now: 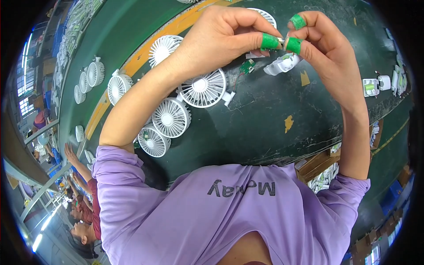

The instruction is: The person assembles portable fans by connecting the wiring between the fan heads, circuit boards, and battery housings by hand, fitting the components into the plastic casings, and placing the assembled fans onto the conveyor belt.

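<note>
My left hand (227, 37) and my right hand (324, 48) meet above the far part of the green table. Their fingertips are pinched together at a tiny pale piece that I cannot make out. Green tape wraps both thumbs and one right fingertip. Just below the fingers is a white plastic handle shell (282, 64), its contact with the right hand unclear. A small green circuit board (248, 66) with thin wires lies beside it. Nearest my left forearm is a white fan head (202, 88) with a round grille and a short stem.
More white fan heads (171, 118) lie left, some partly behind my left arm. A yellow strip (137, 62) borders a green belt (119, 22). White shells with green parts (371, 87) sit at the right. A co-worker's arm (79, 165) reaches in at the left.
</note>
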The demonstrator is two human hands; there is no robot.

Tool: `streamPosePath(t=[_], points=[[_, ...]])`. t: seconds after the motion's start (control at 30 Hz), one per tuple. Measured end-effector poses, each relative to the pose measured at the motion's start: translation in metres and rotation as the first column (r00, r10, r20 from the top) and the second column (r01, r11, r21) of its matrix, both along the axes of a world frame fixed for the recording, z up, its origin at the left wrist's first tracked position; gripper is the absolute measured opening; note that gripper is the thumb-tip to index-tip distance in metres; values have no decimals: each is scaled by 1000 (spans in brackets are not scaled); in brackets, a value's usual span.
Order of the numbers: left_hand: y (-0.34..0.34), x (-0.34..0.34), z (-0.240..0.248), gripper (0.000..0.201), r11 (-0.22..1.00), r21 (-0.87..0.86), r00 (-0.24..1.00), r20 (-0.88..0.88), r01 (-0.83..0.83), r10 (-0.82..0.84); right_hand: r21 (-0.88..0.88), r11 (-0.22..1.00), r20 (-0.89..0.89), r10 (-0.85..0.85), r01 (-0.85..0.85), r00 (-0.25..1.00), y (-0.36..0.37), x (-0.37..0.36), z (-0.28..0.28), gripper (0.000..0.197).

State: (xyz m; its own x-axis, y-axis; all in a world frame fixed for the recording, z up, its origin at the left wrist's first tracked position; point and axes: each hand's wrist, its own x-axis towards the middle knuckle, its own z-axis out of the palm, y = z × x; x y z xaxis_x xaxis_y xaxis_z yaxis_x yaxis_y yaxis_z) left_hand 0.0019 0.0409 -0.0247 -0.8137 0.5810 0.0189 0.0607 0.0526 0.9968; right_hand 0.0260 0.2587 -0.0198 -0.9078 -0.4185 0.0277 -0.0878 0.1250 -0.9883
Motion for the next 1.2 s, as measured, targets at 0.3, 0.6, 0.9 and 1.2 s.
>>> streamPosePath(t=[0.3, 0.6, 0.9, 1.2], points=[[5, -11, 10, 14, 994, -107, 999, 53, -2, 8, 30, 995, -2, 98, -98, 995, 5, -28, 1, 14], [-2, -207, -15, 31, 887, -83, 557, -804, -455, 210, -198, 962, 228, -142, 189, 963, 47, -177, 17, 18], [-44, -357, -37, 77, 620, -776, 965, -237, -121, -108, 212, 901, -286, -314, 379, 905, 138, -267, -17, 42], [18, -259, -8, 60, 864, -496, 996, -43, -92, 82, 207, 940, -223, -224, 270, 949, 12, -203, -79, 54]])
